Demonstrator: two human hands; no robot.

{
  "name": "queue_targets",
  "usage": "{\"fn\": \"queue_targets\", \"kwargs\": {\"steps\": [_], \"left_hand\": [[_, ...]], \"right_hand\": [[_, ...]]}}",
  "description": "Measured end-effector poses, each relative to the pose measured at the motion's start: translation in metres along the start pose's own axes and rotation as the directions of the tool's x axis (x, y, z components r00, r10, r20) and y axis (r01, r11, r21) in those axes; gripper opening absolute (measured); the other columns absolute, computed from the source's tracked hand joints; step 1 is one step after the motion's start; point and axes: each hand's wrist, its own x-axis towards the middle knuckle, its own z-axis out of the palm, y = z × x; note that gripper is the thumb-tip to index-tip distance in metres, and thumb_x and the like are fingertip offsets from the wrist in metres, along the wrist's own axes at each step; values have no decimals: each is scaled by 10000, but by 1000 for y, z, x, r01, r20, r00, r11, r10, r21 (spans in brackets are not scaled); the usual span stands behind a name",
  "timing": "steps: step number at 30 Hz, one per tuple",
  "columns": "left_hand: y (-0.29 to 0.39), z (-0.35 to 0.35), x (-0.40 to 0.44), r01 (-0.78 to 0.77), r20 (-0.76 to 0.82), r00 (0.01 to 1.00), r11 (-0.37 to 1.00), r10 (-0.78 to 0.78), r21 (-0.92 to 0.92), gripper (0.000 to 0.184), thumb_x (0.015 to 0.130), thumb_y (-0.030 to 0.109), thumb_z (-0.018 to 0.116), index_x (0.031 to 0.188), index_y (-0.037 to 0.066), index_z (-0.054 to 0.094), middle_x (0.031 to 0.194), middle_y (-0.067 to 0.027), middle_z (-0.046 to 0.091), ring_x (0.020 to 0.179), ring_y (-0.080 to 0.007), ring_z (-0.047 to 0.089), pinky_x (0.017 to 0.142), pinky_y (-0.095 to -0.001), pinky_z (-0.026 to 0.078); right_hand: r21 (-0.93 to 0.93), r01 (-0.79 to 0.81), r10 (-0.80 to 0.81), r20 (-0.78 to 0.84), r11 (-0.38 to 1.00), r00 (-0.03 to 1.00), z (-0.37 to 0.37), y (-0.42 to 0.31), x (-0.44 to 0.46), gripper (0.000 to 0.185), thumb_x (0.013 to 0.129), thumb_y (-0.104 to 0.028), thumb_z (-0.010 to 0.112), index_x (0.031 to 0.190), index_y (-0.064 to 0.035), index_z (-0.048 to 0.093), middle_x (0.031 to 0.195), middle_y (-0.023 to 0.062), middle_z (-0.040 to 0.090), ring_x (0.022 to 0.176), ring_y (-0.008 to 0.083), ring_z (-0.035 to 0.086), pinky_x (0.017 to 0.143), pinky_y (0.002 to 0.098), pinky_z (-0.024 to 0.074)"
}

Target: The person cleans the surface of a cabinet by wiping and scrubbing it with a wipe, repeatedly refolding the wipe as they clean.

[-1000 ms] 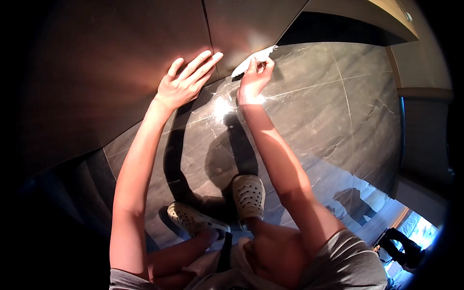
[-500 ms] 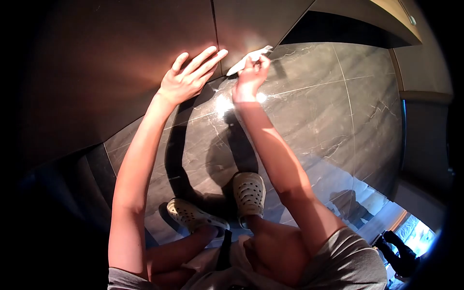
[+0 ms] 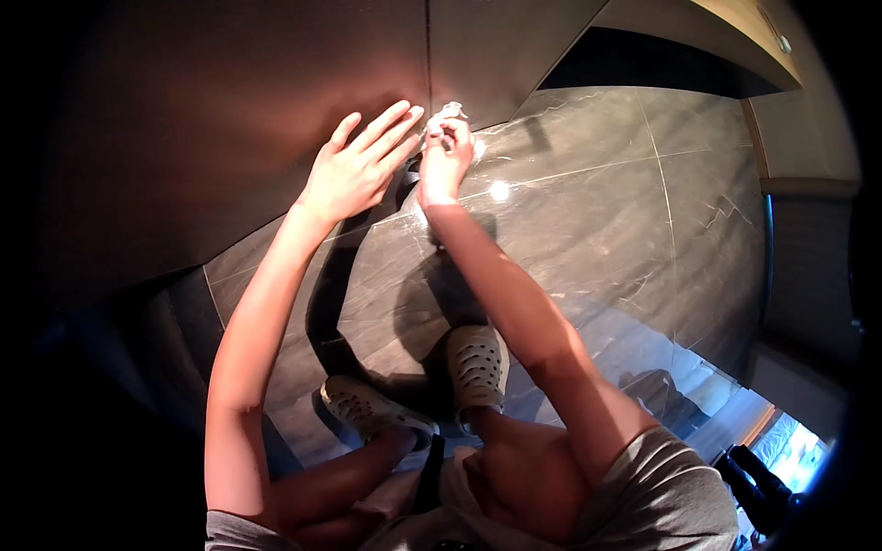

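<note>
My left hand (image 3: 356, 170) lies with spread fingers against a dark cabinet panel (image 3: 230, 119), close to its bottom edge. Just right of it, my right hand (image 3: 445, 163) is closed around a crumpled white cloth or tissue (image 3: 447, 114). The white piece sits by the vertical seam between two panels, near their lower edge. Part of it is hidden by my fingers, and its exact material I cannot make out.
Dark marble-look floor tiles (image 3: 588, 211) spread below the panels. My feet, in beige clogs (image 3: 478, 367), stand on them. A dark recess (image 3: 643, 64) is at upper right. Black-clad legs (image 3: 758, 482) of what seems another person show at lower right.
My right hand has moved left with the white piece, from the right panel's lower edge to the seam. The piece now looks more bunched up. My left hand stays on the panel.
</note>
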Motion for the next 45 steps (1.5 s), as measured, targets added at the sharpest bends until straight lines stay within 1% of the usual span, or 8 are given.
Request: {"fn": "queue_targets", "kwargs": {"steps": [9, 18, 27, 29, 31, 34, 41, 45], "left_hand": [[-24, 5, -71, 133, -7, 989, 875, -147, 465, 875, 788, 66, 596, 1522, 413, 269, 1615, 108, 207, 1494, -140, 176, 1153, -591, -103], [-19, 37, -61, 193, -114, 981, 813, -156, 549, 932, 792, 134, 592, 1539, 450, 133, 1632, 133, 111, 1521, -215, 20, 1103, -676, -142], [-5, 19, -38, 173, -50, 984, 842, -172, 512, 954, 765, 46, 578, 1537, 438, 177, 1629, 121, 139, 1514, -163, 76, 1120, -660, -123], [-5, 19, -39, 161, -13, 984, 846, -179, 508, 921, 777, 113, 592, 1540, 421, 178, 1634, 120, 100, 1515, -163, 57, 1099, -693, -120], [-6, 19, -37, 133, 22, 985, 836, -171, 532, 885, 799, 244, 620, 1547, 392, 170, 1640, 122, 33, 1516, -150, 25, 1070, -738, -112], [-4, 15, -36, 141, 25, 986, 904, -165, 404, 853, 783, 69, 582, 1514, 401, 296, 1637, 109, 99, 1519, -217, 55, 1072, -723, -120], [-1, 11, -36, 131, 87, 981, 918, -175, 374, 708, 799, 130, 612, 1449, 357, 444, 1637, 115, 84, 1517, -227, 44, 1046, -757, -92], [-1, 11, -36, 126, 97, 980, 919, -174, 373, 718, 790, 143, 627, 1449, 360, 443, 1636, 122, 83, 1517, -225, 39, 1047, -758, -87]], "right_hand": [[165, 5, 3, -49, 986, 999, -8, -2, 19, 199, 864, 98, 606, 971, -61, 552, 1014, 24, 532, 932, 135, 503, 836, 276, 428], [38, -25, 23, 54, 999, 998, -4, 18, -2, 162, 881, 47, 615, 988, -64, 569, 1078, 85, 529, 967, 200, 545, 853, 341, 454], [-36, 21, -25, -107, 999, 994, -14, -41, 31, 145, 895, 54, 590, 971, -53, 530, 1055, 77, 526, 973, 178, 537, 829, 305, 452], [-38, 209, -211, -84, 977, 974, -10, -36, 26, 161, 887, 74, 579, 975, -48, 521, 1072, 76, 517, 992, 177, 531, 835, 302, 452], [61, 110, -102, -116, 992, 988, 1, -31, 20, 184, 870, 103, 563, 971, -42, 512, 1095, 85, 501, 1010, 191, 532, 862, 306, 446], [-115, 37, -51, -124, 993, 991, 10, -33, 3, 211, 842, 128, 528, 974, -32, 488, 1112, 116, 469, 1062, 261, 508, 933, 369, 412], [-76, -61, 56, -60, 995, 997, 21, -6, -14, 187, 834, 97, 559, 935, -46, 493, 1103, 104, 472, 1048, 233, 501, 917, 357, 406], [153, -110, 121, -63, 982, 991, 15, 3, 1, 178, 825, 88, 580, 899, -57, 507, 1076, 75, 501, 1018, 187, 500, 906, 327, 406]]}}
